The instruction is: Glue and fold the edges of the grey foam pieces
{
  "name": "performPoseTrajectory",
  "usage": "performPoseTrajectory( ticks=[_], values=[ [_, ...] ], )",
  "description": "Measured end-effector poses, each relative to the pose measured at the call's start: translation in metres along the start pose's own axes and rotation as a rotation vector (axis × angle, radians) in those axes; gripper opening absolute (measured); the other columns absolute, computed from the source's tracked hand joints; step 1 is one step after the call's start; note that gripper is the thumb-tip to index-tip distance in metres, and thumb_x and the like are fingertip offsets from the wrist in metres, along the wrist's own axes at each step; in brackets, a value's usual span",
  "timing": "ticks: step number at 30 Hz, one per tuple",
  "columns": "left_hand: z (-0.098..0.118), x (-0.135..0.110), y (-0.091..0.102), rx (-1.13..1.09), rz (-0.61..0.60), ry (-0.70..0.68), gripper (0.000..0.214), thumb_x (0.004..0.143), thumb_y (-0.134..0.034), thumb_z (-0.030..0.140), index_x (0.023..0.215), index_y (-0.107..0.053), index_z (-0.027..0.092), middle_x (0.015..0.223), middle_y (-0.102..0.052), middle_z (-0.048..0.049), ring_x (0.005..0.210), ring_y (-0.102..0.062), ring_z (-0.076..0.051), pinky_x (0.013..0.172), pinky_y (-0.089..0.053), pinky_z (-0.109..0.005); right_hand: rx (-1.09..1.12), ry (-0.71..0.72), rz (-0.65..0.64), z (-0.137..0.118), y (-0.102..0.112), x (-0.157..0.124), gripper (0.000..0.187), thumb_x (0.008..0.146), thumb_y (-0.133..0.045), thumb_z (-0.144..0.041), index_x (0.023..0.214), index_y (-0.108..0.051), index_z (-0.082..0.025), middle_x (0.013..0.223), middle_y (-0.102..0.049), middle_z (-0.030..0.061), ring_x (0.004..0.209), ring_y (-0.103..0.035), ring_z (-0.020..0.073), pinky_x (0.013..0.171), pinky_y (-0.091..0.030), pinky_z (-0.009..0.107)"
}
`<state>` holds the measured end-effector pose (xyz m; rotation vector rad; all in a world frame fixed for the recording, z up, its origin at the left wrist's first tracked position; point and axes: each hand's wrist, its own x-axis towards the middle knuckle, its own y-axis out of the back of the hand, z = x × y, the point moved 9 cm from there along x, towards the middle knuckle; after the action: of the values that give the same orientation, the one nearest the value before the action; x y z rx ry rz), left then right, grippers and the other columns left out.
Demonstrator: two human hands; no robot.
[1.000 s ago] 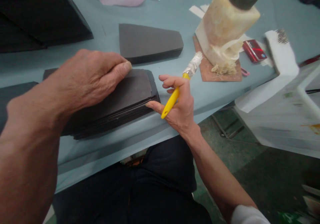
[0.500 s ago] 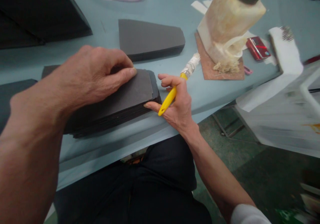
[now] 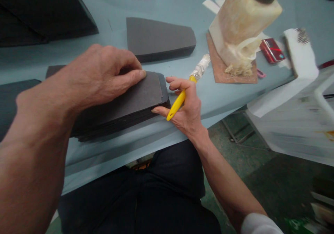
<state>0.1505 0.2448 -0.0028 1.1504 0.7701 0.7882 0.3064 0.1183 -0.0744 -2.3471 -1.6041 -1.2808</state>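
A stack of thin dark grey sheets (image 3: 135, 103) lies on the pale blue table (image 3: 167, 18) near its front edge. My left hand (image 3: 101, 73) rests on top of the stack, fingers curled, thumb pressing the top sheet. My right hand (image 3: 186, 107) is closed round a yellow-handled brush (image 3: 180, 100) whose glue-crusted white head points away toward the back right. The thumb of that hand touches the stack's right front corner.
A thicker grey foam wedge (image 3: 159, 39) lies behind the stack. At the back right a glue-caked container (image 3: 240, 25) stands on a brown board (image 3: 235, 75), with a red box (image 3: 271, 49) beside it. Black material (image 3: 44, 14) fills the back left. A white frame (image 3: 300, 98) stands right of the table.
My left thumb has slid a little to the right along the top sheet. My right hand with the brush has barely shifted.
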Motion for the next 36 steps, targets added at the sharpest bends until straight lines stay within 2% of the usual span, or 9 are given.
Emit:
performPoseTrajectory(
  ticks=[2,7,13,16,20,24,27,32,36],
  values=[
    [-0.002,0.001,-0.002,0.01,-0.012,0.003,0.022,0.101,-0.072,0.036,0.114,-0.086,0.026,0.082,-0.067,0.0022,0.084,-0.071,-0.024,0.101,-0.054,-0.042,-0.015,0.012,0.007,-0.001,0.0,0.0,0.073,0.083,-0.092,-0.063,0.133,-0.052,-0.029,0.138,-0.073,0.0099,0.129,-0.073,0.0295,0.106,-0.062,0.047],
    [-0.005,0.002,-0.005,-0.067,-0.046,0.067,0.022,0.099,-0.072,0.037,0.108,-0.086,0.023,0.084,-0.067,0.0008,0.099,-0.075,-0.029,0.114,-0.051,-0.05,-0.042,0.011,0.004,0.0,-0.001,0.001,0.072,0.084,-0.09,-0.064,0.133,-0.051,-0.03,0.136,-0.074,0.0089,0.126,-0.074,0.0293,0.107,-0.063,0.048],
    [0.002,0.004,-0.002,0.02,-0.024,0.006,0.032,0.097,-0.063,0.043,0.104,-0.086,0.022,0.079,-0.066,0.0003,0.087,-0.075,-0.029,0.104,-0.058,-0.058,-0.098,-0.014,0.002,0.0,-0.003,0.001,0.075,0.081,-0.09,-0.068,0.132,-0.051,-0.029,0.134,-0.075,0.0087,0.117,-0.075,0.028,0.099,-0.064,0.046],
    [0.002,0.004,-0.002,0.028,-0.02,-0.02,0.037,0.096,-0.06,0.047,0.103,-0.086,0.022,0.08,-0.068,-0.0001,0.084,-0.074,-0.028,0.102,-0.059,-0.056,-0.082,-0.016,0.002,0.001,-0.001,0.0,0.072,0.084,-0.088,-0.068,0.132,-0.051,-0.029,0.136,-0.075,0.0092,0.117,-0.075,0.0277,0.099,-0.064,0.046],
    [0.004,0.004,-0.001,0.032,0.003,-0.068,0.041,0.096,-0.058,0.051,0.102,-0.085,0.022,0.077,-0.066,0.0014,0.082,-0.074,-0.025,0.1,-0.059,-0.052,0.001,0.022,-0.007,-0.003,0.002,0.001,0.076,0.085,-0.088,-0.067,0.137,-0.049,-0.028,0.146,-0.07,0.0135,0.137,-0.069,0.0314,0.109,-0.061,0.051],
    [0.001,0.005,-0.002,-0.027,-0.024,-0.01,0.037,0.098,-0.063,0.049,0.101,-0.084,0.02,0.076,-0.063,0.0012,0.092,-0.076,-0.027,0.109,-0.054,-0.053,0.029,0.016,-0.012,-0.007,0.002,0.004,0.084,0.081,-0.088,-0.074,0.138,-0.046,-0.028,0.152,-0.065,0.016,0.147,-0.062,0.0357,0.117,-0.057,0.059],
    [-0.002,0.004,-0.003,-0.06,-0.034,0.021,0.031,0.099,-0.068,0.047,0.099,-0.085,0.02,0.073,-0.061,0.0011,0.088,-0.074,-0.026,0.109,-0.053,-0.05,0.011,-0.018,-0.011,-0.008,-0.001,0.008,0.089,0.078,-0.086,-0.08,0.137,-0.045,-0.029,0.153,-0.064,0.0171,0.147,-0.061,0.0374,0.118,-0.056,0.062],
    [-0.002,0.004,-0.003,0.021,0.006,-0.047,0.036,0.103,-0.063,0.051,0.103,-0.086,0.024,0.071,-0.065,0.0018,0.063,-0.058,-0.019,0.089,-0.056,-0.038,0.007,-0.034,-0.019,-0.007,-0.007,0.01,0.092,0.076,-0.087,-0.081,0.138,-0.044,-0.028,0.151,-0.066,0.017,0.14,-0.066,0.0346,0.118,-0.057,0.06],
    [-0.004,0.003,-0.006,0.039,-0.026,-0.013,0.04,0.107,-0.06,0.05,0.095,-0.084,0.021,0.066,-0.059,0.0016,0.063,-0.059,-0.02,0.089,-0.055,-0.039,-0.02,-0.03,-0.004,-0.005,-0.007,0.008,0.092,0.075,-0.088,-0.081,0.138,-0.046,-0.029,0.149,-0.068,0.0158,0.135,-0.069,0.0322,0.116,-0.06,0.056]
  ],
)
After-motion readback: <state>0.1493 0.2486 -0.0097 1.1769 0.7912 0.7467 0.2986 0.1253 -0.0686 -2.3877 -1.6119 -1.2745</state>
